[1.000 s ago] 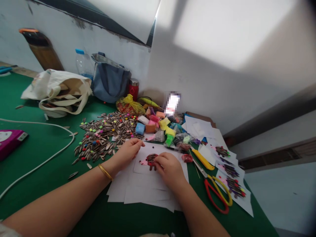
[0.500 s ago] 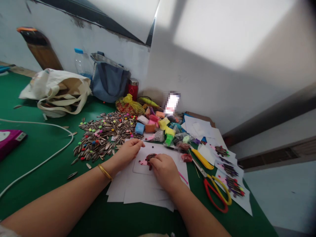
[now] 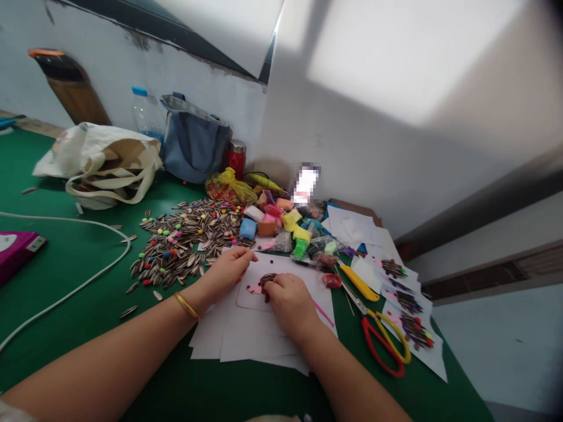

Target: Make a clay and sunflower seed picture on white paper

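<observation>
White paper sheets (image 3: 246,334) lie stacked on the green table, with a small card (image 3: 250,301) on top. The card bears a pink and dark brown clay figure (image 3: 255,289) with striped seeds on its back. My right hand (image 3: 290,302) is closed at the figure's right side, fingertips pressed together on it; whatever they pinch is too small to make out. My left hand (image 3: 233,268) rests at the upper left of the sheets, fingers curled together, and what they hold, if anything, is hidden. A small dark ball (image 3: 271,262) sits above the figure.
Striped seeds with coloured balls (image 3: 185,240) spread at the left. Clay packets (image 3: 267,228) lie behind the sheets. At the right are a yellow cutter (image 3: 359,283), scissors (image 3: 382,340) and finished seed figures (image 3: 416,331). A white cable (image 3: 65,302) curves across the left.
The camera view has shifted very slightly. My right fingertips have moved a little on the figure; my left hand has stayed in place.
</observation>
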`<move>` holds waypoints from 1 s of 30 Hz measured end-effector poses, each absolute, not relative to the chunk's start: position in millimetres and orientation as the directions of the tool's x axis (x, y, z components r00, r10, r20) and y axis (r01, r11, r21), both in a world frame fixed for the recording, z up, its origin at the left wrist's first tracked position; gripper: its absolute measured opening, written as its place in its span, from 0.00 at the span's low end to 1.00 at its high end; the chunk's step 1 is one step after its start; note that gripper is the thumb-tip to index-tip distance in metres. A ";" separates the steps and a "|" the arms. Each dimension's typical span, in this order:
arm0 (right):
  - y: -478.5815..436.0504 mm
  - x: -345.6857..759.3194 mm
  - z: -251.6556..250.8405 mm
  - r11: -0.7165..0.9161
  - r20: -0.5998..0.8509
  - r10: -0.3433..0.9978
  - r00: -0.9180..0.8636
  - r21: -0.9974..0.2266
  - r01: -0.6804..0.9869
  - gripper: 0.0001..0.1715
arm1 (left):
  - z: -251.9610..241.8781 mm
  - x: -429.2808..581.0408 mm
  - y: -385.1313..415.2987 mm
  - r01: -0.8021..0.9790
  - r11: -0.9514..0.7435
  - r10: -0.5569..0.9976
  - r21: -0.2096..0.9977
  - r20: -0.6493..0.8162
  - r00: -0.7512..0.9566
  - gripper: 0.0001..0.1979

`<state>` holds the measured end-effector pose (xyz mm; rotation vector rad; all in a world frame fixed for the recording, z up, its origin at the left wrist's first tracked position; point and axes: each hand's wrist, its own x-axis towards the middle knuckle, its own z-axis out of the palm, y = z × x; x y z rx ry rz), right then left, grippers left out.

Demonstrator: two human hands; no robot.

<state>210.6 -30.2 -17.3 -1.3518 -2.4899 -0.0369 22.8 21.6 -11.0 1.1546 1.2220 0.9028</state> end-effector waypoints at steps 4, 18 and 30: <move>-32.8 213.6 -8.8 0.563 0.341 0.806 -0.483 -0.191 0.804 0.07 | -2.5 23.0 18.8 -0.115 0.329 0.934 0.937 -0.305 0.187 0.16; -40.6 207.9 2.9 0.564 0.486 0.812 -0.322 -0.513 0.648 0.15 | 11.2 38.3 -15.2 -0.112 0.503 0.746 0.857 -0.365 0.556 0.30; -33.5 227.8 7.1 0.471 0.376 0.879 -0.293 -0.593 0.652 0.08 | 15.4 29.5 3.3 -0.248 0.386 0.897 0.889 -0.298 0.326 0.18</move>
